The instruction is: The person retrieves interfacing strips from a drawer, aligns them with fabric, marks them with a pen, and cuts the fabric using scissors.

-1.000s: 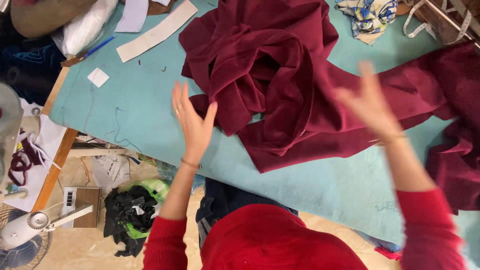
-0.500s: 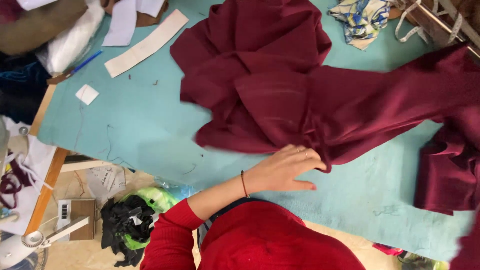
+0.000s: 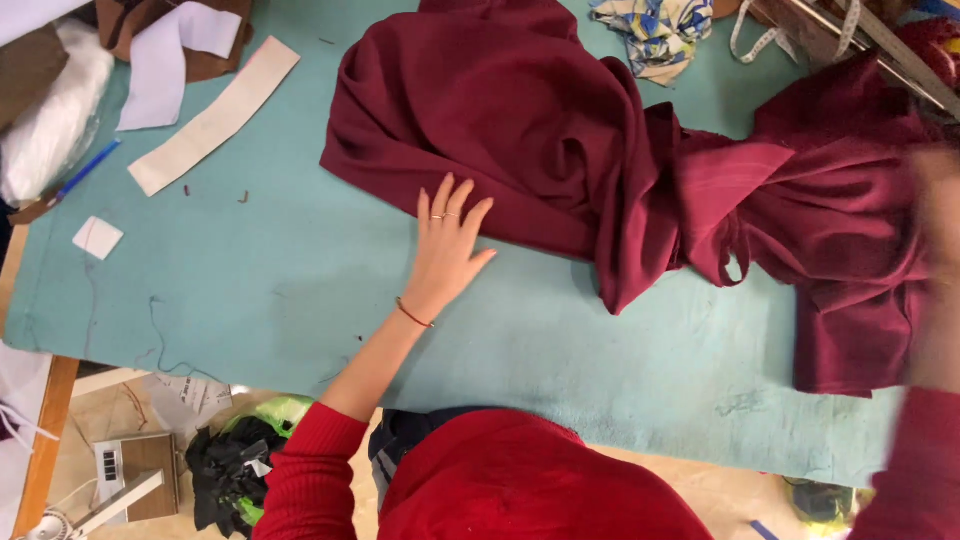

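maroon cloth [image 3: 560, 150]: bunched along counter [image 3: 250, 290] far edge. left hand [image 3: 447, 250]: flat, fingers spread, touching cloth's near hem. right hand [image 3: 940, 210]: blurred at right edge, grip unclear. white strip [image 3: 213, 117], blue pen [image 3: 88, 168] near far left corner.

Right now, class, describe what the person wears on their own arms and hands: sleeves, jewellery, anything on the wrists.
Both arms wear red ribbed knit sleeves, the left one pushed up toward the elbow. The left hand has a thin ring on one finger, and a thin red cord bracelet circles its wrist. The right hand is motion-blurred, so no jewellery can be made out there.
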